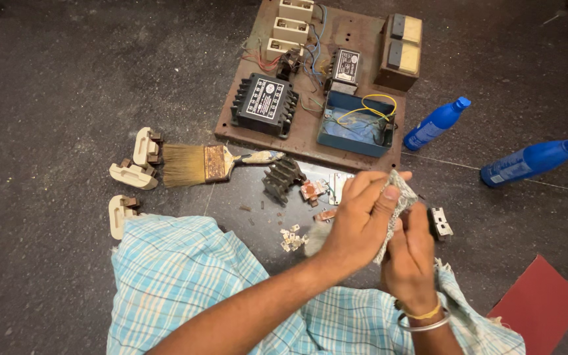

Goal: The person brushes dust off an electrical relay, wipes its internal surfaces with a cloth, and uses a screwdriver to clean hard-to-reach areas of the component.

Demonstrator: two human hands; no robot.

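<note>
My left hand (361, 220) and my right hand (410, 256) meet above my lap, over the dark floor. The left hand pinches a small piece of grey patterned cloth or abrasive paper (399, 194) and presses it against what the right hand holds. In the right hand is a small black and white electrical part (440, 223), which sticks out to the right of its fingers. Two bangles sit on my right wrist. My legs are covered by a light blue checked cloth (179, 276).
A brown board (231, 118) ahead carries a black contactor (264, 104), an open blue box (355, 125) with yellow wire, and switches. A paintbrush (208, 163), white fuse holders (141, 161), a black ribbed part (283, 177), small loose pieces (292, 236), two blue bottles (436, 123) (530, 161) and a red sheet (539, 306) lie around.
</note>
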